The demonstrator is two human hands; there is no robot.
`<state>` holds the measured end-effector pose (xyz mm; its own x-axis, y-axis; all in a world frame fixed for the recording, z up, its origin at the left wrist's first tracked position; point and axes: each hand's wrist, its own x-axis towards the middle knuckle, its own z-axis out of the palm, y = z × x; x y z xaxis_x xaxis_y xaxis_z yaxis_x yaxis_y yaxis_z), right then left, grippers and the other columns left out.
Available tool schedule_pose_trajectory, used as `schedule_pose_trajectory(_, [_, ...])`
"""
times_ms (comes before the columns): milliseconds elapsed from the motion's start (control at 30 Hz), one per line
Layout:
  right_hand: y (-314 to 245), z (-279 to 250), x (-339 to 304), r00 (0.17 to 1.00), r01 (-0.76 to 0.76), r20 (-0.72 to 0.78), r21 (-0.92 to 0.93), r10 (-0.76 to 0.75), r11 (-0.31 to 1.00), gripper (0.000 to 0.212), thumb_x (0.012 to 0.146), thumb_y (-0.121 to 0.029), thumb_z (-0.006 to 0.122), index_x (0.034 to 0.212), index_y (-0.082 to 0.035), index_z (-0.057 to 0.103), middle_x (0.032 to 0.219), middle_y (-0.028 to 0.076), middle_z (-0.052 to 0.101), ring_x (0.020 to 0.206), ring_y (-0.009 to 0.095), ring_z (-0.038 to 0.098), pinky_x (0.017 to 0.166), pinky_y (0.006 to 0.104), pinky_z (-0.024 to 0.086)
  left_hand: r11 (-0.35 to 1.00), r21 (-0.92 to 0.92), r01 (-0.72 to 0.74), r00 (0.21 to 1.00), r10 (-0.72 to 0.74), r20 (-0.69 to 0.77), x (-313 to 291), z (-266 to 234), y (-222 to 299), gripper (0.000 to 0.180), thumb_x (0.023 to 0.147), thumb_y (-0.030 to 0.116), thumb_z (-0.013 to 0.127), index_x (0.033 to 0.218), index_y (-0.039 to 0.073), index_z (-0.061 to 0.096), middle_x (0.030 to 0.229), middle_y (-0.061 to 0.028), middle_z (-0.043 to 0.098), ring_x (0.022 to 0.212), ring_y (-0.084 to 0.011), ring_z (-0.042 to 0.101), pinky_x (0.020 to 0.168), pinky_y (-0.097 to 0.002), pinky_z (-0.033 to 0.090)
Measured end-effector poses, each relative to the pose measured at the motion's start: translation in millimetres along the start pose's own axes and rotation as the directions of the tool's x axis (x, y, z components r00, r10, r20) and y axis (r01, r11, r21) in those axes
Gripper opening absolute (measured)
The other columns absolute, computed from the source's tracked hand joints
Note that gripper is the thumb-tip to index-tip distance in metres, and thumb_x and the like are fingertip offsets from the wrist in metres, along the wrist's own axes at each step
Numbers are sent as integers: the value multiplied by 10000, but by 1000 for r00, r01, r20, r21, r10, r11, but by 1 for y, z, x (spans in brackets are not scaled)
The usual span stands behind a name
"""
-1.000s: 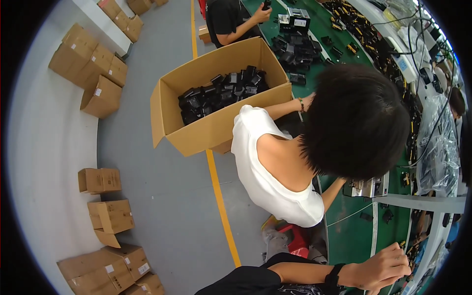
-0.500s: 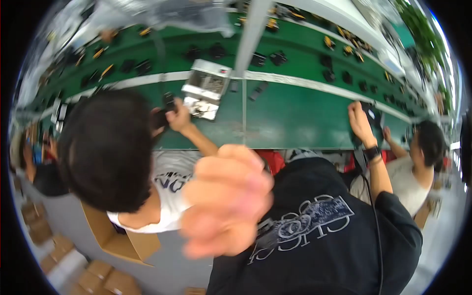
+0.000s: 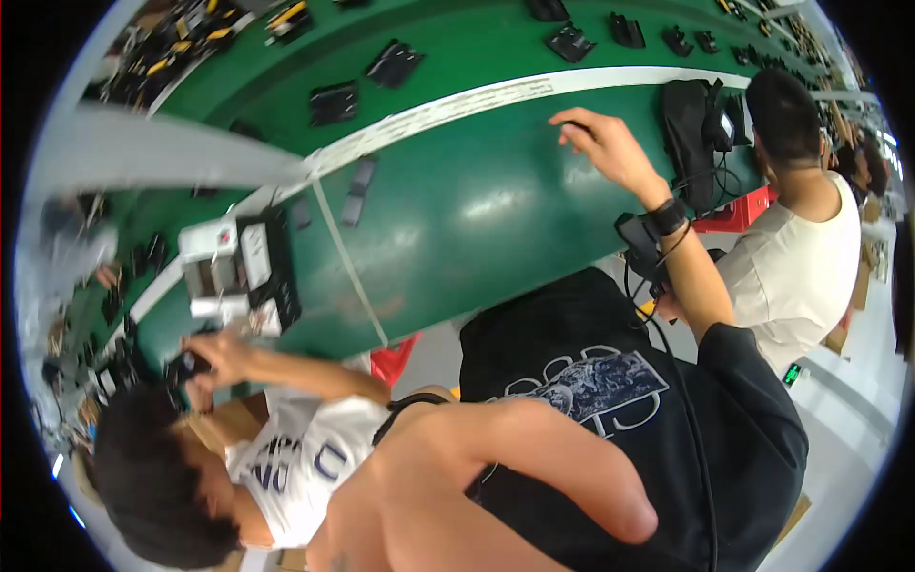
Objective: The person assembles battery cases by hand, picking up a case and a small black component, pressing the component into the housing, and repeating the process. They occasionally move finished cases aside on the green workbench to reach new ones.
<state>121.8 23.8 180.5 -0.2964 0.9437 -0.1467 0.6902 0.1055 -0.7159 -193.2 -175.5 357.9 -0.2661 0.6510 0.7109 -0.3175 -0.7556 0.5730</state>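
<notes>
My left hand point(image 3: 477, 467) fills the lower middle, close up and blurred; one digit stretches right, apart from the others, which run out of view at the lower edge. Nothing shows in it. My right hand point(image 3: 615, 153) reaches over the green table point(image 3: 467, 238), its fingers loosely bent and thumb apart, apparently holding nothing. Around that wrist is a black band point(image 3: 665, 217). A black device point(image 3: 640, 238) with cables lies beside the wrist, partly hidden by the forearm. A black cable point(image 3: 691, 419) runs down over my black shirt point(image 3: 572, 477).
On the left, a co-worker in a white top point(image 3: 315, 458) handles a dark part beside a white box point(image 3: 210, 243). Another co-worker point(image 3: 801, 257) sits at right near a black bag point(image 3: 688, 143) and a red stool point(image 3: 734, 212). Several black parts point(image 3: 396, 65) line the raised green shelf.
The view has turned, so table and co-workers appear shifted and tilted. My left hand, curled before, now shows one digit stretched to the right. My right hand no longer appears beside the black bag.
</notes>
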Motion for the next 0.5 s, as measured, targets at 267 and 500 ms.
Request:
schedule_pose_trajectory(267, [160, 21, 63, 977, 203, -76, 81, -197, 976, 228, 1082, -140, 596, 1259, -55, 712, 910, 93, 736, 807, 231, 705, 756, 379, 565, 991, -108, 83, 976, -59, 208, -36, 52, -228, 212, 1089, 385, 590, 1024, 201, 670, 1055, 201, 711, 1031, -83, 574, 878, -463, 499])
schedule_pose_trajectory(500, [207, 30, 44, 857, 509, -160, 116, -490, 853, 192, 1060, -111, 600, 1203, -35, 703, 970, 132, 735, 866, 289, 714, 798, 410, 562, 957, -265, 116, 961, -41, 273, -122, 108, -266, 308, 1089, 432, 567, 1014, 159, 686, 1018, 86, 713, 989, -169, 610, 860, -483, 531])
